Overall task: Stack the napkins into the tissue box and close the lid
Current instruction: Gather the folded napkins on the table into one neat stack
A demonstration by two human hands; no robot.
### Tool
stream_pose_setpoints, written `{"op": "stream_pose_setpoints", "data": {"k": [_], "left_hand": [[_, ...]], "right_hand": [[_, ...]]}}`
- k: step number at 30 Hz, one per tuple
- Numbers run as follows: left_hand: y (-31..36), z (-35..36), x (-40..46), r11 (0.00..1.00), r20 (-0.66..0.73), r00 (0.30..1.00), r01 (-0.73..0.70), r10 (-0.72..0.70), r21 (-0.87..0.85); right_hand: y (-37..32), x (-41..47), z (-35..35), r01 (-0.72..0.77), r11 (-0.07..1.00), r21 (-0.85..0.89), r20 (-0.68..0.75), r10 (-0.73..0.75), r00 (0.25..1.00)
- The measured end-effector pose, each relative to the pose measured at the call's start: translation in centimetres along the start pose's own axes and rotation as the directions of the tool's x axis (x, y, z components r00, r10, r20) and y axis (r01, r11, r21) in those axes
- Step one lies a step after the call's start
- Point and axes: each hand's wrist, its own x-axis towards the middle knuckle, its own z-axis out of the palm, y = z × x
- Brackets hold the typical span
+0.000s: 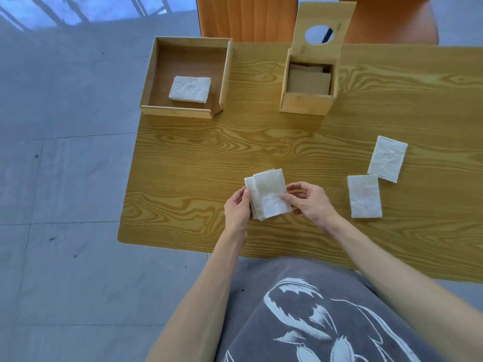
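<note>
A grey shirt with a white print [308, 317] is seen nearest, cut off by the lower edge. Beyond it, over the near part of the desk [183, 158], a small stack of napkins [269, 195] is held between both hands. The left hand [236, 209] is closed on its left edge, and the fingers [286, 198] of the right hand [311, 202] are pinched on its right edge. How many sheets are in the stack cannot be told.

To the right of the stack, two single napkins are laid flat on the desk: a nearer one [364, 196] and a farther one [387, 158], just apart.

Farther from the stack, the tissue box [304, 103] is standing with its lid [322, 24] raised; only brown board is seen inside. Left of the box, one napkin [190, 89] is lying in a wooden tray [183, 112]. Behind, an orange chair [248, 19] is partly hidden and cut off.
</note>
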Motion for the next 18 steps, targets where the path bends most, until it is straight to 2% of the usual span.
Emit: {"op": "stream_pose_setpoints", "data": {"k": [7,18], "left_hand": [[-0.2,0.1,-0.6,0.999,0.037,0.999,0.016,-0.017,0.032],[-0.1,0.6,-1.4,0.998,0.057,0.997,0.052,-0.055,0.041]], "right_hand": [[1.5,-0.1,0.7,-0.021,1.000,0.020,0.005,0.021,1.000],[2.1,-0.3,0.6,0.026,0.977,-0.213,-0.117,-0.052,0.992]]}}
